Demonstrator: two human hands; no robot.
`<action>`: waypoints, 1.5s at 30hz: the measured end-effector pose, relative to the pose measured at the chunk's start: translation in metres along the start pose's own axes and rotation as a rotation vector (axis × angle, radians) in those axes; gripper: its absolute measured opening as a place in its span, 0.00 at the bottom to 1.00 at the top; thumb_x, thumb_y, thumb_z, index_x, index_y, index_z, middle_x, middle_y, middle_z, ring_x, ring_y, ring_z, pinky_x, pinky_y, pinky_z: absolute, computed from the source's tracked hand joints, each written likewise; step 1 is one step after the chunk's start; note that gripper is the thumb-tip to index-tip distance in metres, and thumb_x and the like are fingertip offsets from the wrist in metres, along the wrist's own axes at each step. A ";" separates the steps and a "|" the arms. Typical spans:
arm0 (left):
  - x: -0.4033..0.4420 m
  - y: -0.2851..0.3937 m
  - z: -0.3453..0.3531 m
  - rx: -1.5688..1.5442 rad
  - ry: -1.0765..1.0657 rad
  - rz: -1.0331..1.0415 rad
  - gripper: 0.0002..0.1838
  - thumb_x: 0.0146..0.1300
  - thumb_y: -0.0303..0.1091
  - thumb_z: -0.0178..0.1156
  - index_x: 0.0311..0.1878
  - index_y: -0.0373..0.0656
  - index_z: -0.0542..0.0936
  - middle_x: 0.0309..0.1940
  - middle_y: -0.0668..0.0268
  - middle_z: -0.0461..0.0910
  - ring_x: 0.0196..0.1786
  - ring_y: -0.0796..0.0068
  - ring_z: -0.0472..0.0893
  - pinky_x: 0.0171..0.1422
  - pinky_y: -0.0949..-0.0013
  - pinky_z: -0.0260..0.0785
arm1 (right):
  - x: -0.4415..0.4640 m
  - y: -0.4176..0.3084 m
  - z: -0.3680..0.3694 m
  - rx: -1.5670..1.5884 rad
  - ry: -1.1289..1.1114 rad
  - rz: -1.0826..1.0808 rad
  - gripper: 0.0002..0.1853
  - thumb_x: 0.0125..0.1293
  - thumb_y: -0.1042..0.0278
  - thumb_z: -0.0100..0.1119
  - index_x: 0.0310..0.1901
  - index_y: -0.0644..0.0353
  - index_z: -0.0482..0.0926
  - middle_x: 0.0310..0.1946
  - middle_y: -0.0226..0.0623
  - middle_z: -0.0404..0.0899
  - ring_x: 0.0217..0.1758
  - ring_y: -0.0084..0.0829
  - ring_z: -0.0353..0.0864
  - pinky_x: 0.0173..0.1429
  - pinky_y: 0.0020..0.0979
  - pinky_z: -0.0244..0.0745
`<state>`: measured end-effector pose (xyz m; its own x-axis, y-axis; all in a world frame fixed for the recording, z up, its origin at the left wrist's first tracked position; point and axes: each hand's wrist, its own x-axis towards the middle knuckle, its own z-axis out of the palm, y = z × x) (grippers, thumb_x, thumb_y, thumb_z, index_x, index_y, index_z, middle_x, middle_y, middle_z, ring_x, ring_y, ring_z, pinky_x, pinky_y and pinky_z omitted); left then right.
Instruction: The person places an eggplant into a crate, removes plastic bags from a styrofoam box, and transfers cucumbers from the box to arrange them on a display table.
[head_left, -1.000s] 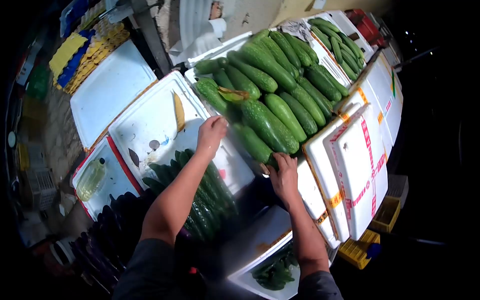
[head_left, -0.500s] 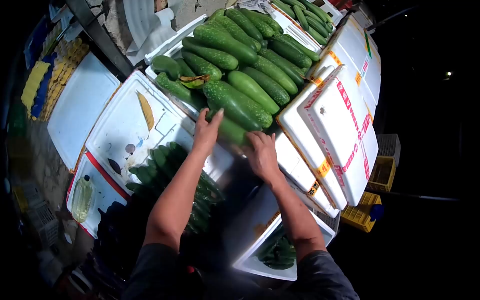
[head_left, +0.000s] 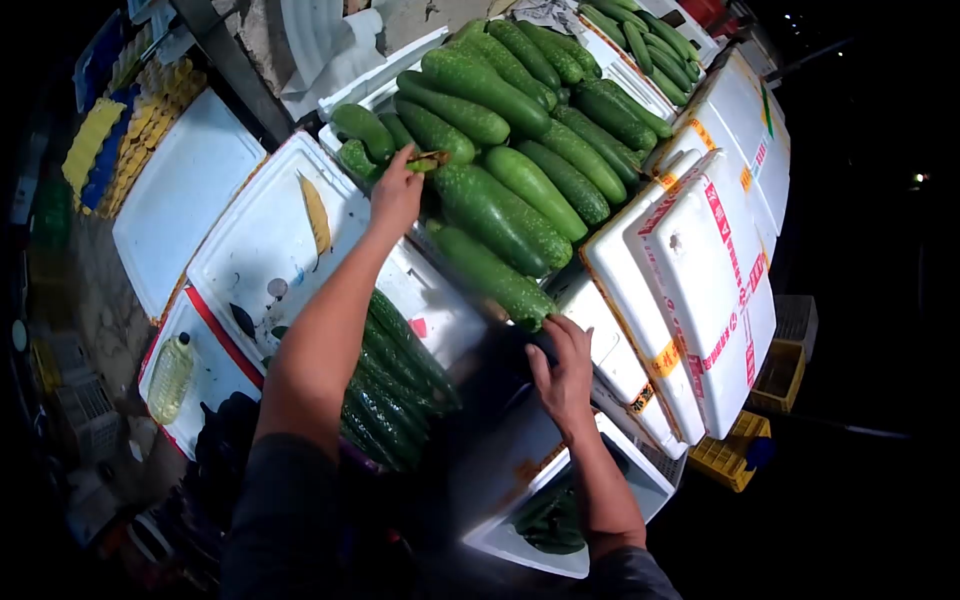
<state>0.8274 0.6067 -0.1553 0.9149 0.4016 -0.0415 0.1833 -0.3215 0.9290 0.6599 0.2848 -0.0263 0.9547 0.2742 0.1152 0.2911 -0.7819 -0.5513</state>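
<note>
My left hand (head_left: 396, 198) reaches to the left side of a heap of large speckled green gourds (head_left: 485, 90). Its thumb and fingers close on the left end of a withered yellow-brown leaf (head_left: 430, 161) lying among them. A speckled gourd (head_left: 492, 272) lies slantwise along the heap's front edge. At that gourd's lower right end is my right hand (head_left: 566, 378), thumb and fingers apart; the fingertips are at or just touching the tip. A white foam box (head_left: 385, 50) holds the heap.
Left stands a foam box (head_left: 250, 215) with a dry leaf (head_left: 316, 215); dark green cucumbers (head_left: 395, 385) lie below it. A bottle (head_left: 171, 380) lies at far left. Stacked foam boxes (head_left: 700, 290) rise on the right, beyond them yellow crates (head_left: 733, 452). Another foam box (head_left: 575, 560) sits low in front.
Both hands have let go of the front gourd, which now rests at the heap's edge. My left hand has moved up to the withered leaf; my right hand has drawn back down and right.
</note>
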 end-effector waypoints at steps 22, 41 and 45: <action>0.009 -0.009 -0.017 0.484 0.089 0.220 0.06 0.67 0.35 0.60 0.42 0.46 0.83 0.33 0.50 0.85 0.39 0.45 0.85 0.46 0.46 0.75 | -0.150 -0.010 0.011 0.129 -0.317 0.289 0.19 0.65 0.67 0.66 0.55 0.66 0.79 0.59 0.50 0.78 0.65 0.53 0.76 0.79 0.66 0.48; -0.003 -0.226 -0.127 0.577 0.351 -0.033 0.07 0.64 0.35 0.62 0.37 0.42 0.81 0.33 0.52 0.83 0.38 0.46 0.82 0.44 0.50 0.75 | -0.167 0.000 0.012 0.104 -0.401 0.329 0.20 0.66 0.63 0.67 0.56 0.64 0.80 0.56 0.51 0.80 0.59 0.55 0.78 0.73 0.57 0.64; 0.011 -0.282 -0.172 -0.437 0.285 0.038 0.13 0.69 0.30 0.60 0.54 0.38 0.73 0.37 0.61 0.81 0.41 0.64 0.81 0.48 0.64 0.76 | -0.167 -0.006 0.011 0.240 -0.365 0.428 0.20 0.69 0.60 0.65 0.57 0.63 0.80 0.54 0.51 0.81 0.57 0.53 0.80 0.67 0.50 0.72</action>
<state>0.7237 0.8489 -0.3547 0.7723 0.6339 0.0407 -0.0711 0.0226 0.9972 0.4984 0.2502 -0.0509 0.8891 0.1711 -0.4246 -0.1758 -0.7287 -0.6618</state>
